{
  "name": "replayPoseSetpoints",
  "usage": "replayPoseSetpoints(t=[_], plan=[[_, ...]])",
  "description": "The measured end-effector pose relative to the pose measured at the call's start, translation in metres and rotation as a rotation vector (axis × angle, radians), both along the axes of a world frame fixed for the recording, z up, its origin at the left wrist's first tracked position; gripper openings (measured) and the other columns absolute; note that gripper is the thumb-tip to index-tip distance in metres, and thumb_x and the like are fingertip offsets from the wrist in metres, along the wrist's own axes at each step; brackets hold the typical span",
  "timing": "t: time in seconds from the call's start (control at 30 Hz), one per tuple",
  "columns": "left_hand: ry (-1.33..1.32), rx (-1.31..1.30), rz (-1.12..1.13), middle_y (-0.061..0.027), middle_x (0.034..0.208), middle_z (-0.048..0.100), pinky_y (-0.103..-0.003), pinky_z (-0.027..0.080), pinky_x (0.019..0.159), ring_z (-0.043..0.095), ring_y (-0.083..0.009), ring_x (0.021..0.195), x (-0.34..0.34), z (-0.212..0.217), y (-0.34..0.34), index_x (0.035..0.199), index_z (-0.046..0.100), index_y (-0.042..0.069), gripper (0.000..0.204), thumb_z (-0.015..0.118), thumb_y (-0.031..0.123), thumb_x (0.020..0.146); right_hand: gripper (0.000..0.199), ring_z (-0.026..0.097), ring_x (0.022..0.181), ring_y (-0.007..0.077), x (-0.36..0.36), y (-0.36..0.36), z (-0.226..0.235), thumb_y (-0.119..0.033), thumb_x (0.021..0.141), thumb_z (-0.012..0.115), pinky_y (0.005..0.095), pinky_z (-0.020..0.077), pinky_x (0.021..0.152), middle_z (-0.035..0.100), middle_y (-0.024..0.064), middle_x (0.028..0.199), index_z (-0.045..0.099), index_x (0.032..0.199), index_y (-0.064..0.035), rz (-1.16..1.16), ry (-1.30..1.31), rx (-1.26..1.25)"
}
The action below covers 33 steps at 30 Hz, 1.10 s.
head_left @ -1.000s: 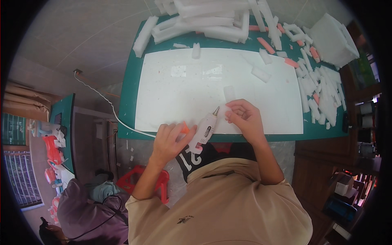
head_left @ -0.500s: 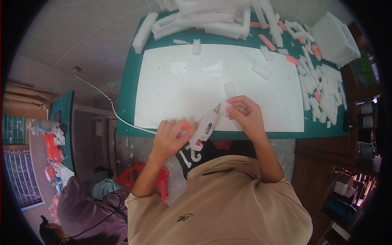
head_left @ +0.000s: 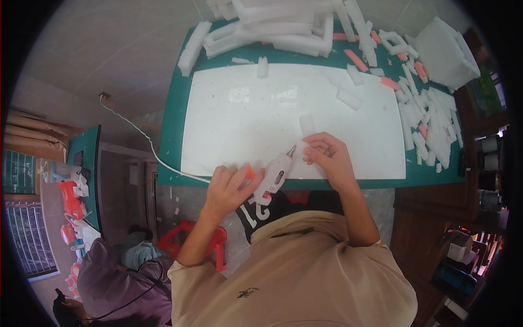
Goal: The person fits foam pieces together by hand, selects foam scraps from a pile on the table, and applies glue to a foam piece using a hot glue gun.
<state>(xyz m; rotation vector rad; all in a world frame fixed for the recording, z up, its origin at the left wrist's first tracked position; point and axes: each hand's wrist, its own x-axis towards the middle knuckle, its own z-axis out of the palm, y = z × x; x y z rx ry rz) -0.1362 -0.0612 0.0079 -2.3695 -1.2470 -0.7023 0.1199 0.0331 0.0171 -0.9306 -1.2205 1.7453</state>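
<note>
A green mat point(head_left: 174, 117) covered the table, with a white board point(head_left: 250, 117) on it. Foam strips point(head_left: 272, 27) were piled along the far edge and foam bits point(head_left: 430, 122) littered the right side. A cord point(head_left: 136, 133) trailed off the left. The left hand point(head_left: 229, 188) was wrapped around a white glue gun point(head_left: 277, 173) at the board's near edge, nozzle aimed at the right hand point(head_left: 329, 158), whose fingers were pinched on a small foam piece; that piece was mostly hidden. Judged from this, hot glue could burn those fingertips, being so near the nozzle. The cord might snag and jerk the gun, smearing glue on the board.
</note>
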Motion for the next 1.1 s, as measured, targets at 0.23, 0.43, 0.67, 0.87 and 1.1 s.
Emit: replayPoseSetpoints(t=[0.23, 0.43, 0.67, 0.87, 1.1], plan=[[-0.093, -0.099, -0.024, -0.0055, 0.098, 0.053, -0.033, 0.041, 0.064, 0.052, -0.0214, 0.079, 0.001, -0.003, -0.006, 0.109, 0.072, 0.019, 0.05, 0.07, 0.004, 0.061, 0.02, 0.062, 0.078, 0.0121, 0.006, -0.002, -0.011, -0.004, 0.087, 0.066, 0.0255, 0.0496, 0.07, 0.066, 0.007, 0.089, 0.061, 0.105, 0.0034, -0.054, 0.017, -0.039], [-0.292, -0.279, 0.049, -0.0108, 0.108, 0.055, -0.033, 0.044, 0.068, 0.054, -0.025, 0.086, -0.01, 0.013, -0.016, 0.114, 0.07, 0.018, 0.061, 0.07, -0.002, 0.057, 0.018, 0.06, 0.077, 0.0102, 0.038, -0.003, -0.007, -0.005, 0.088, 0.065, 0.0249, 0.0485, 0.069, 0.067, 0.0057, 0.092, 0.062, 0.105, 0.0016, -0.191, 0.004, 0.006], [-0.45, -0.47, 0.14, -0.0161, 0.115, 0.051, -0.037, 0.047, 0.077, 0.053, -0.0294, 0.09, -0.036, 0.024, 0.021, 0.118, 0.065, 0.008, 0.058, 0.057, -0.008, 0.062, 0.018, 0.048, 0.066, 0.0018, 0.09, -0.001, 0.004, -0.007, 0.09, 0.062, 0.0162, 0.0354, 0.055, 0.065, -0.0009, 0.091, 0.062, 0.107, -0.0031, -0.434, -0.278, 0.11], [-0.607, -0.548, 0.28, -0.0131, 0.115, 0.048, -0.034, 0.048, 0.077, 0.053, -0.0265, 0.09, -0.053, 0.027, 0.04, 0.114, 0.064, 0.005, 0.053, 0.055, -0.01, 0.064, 0.019, 0.054, 0.067, 0.0062, 0.106, 0.007, -0.003, -0.005, 0.088, 0.064, 0.0213, 0.0457, 0.059, 0.063, 0.0021, 0.091, 0.064, 0.107, -0.0014, -0.471, -0.35, 0.195], [-0.544, -0.578, 0.241, -0.0123, 0.118, 0.046, -0.035, 0.048, 0.081, 0.055, -0.0263, 0.099, -0.053, 0.026, 0.057, 0.116, 0.062, 0.006, 0.054, 0.058, -0.009, 0.065, 0.019, 0.054, 0.064, 0.0102, 0.119, 0.007, -0.013, -0.004, 0.085, 0.065, 0.0222, 0.0451, 0.058, 0.064, 0.0035, 0.087, 0.067, 0.104, -0.0044, -0.497, -0.458, 0.353]])
